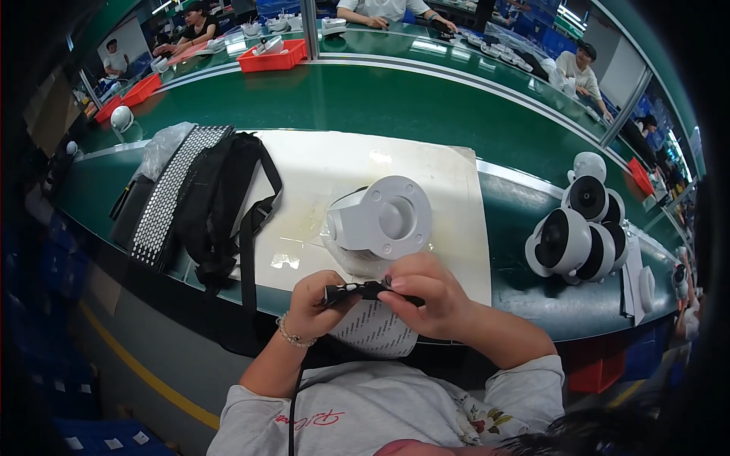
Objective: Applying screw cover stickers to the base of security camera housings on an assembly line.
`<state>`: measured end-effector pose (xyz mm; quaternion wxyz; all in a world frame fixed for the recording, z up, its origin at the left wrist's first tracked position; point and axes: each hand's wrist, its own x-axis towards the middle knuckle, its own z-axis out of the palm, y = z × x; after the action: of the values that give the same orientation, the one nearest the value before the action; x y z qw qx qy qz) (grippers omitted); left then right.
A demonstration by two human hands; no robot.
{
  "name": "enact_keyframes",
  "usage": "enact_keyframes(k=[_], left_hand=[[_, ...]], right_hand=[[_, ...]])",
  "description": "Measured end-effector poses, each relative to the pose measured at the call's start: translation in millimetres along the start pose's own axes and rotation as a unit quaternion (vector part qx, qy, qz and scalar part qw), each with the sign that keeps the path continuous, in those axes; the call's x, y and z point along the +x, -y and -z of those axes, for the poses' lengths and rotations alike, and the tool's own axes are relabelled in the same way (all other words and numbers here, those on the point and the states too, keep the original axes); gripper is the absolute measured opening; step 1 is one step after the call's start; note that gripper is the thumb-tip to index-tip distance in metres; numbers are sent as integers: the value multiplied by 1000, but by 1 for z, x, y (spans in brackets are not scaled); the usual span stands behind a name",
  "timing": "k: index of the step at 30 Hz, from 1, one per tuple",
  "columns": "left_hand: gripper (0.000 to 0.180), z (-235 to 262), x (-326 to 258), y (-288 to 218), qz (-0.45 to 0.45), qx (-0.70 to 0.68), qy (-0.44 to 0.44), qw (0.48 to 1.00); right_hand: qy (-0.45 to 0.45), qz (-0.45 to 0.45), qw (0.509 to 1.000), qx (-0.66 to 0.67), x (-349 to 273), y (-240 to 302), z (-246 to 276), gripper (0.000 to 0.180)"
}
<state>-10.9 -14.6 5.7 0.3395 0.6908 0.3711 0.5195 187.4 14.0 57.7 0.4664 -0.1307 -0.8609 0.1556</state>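
Observation:
Between both hands, just off the front edge of the bench, is a small elongated black piece with pale spots (357, 290); its exact kind is unclear. My left hand (315, 300) has its fingers closed round one end. My right hand (426, 295) pinches the other end between thumb and fingers. A thin black cord (295, 403) runs down below my left hand. Right beyond my hands, a white camera housing with a round mounting ring (376, 216) lies partly in clear plastic. Beneath my hands hangs a white sheet with repeated dark print (376, 330).
A white board (449, 175) covers the bench middle. Left of it lie a black strapped bag (220, 197) and a perforated white strip (171, 194). Several white-and-black cameras (566, 243) cluster on the right. Across the green belt (365, 95) stand a red bin (272, 57) and several co-workers.

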Motion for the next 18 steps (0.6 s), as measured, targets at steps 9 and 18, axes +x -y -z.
enact_keyframes(k=[9,18], left_hand=[[19,0,-3,9,0,12,-5,1000],[17,-2,2,-1,24,2,-7,1000]], right_hand=[[86,113,989,34,3,5,-4,40],[-143,-189,966,101,42,-63,25,62]])
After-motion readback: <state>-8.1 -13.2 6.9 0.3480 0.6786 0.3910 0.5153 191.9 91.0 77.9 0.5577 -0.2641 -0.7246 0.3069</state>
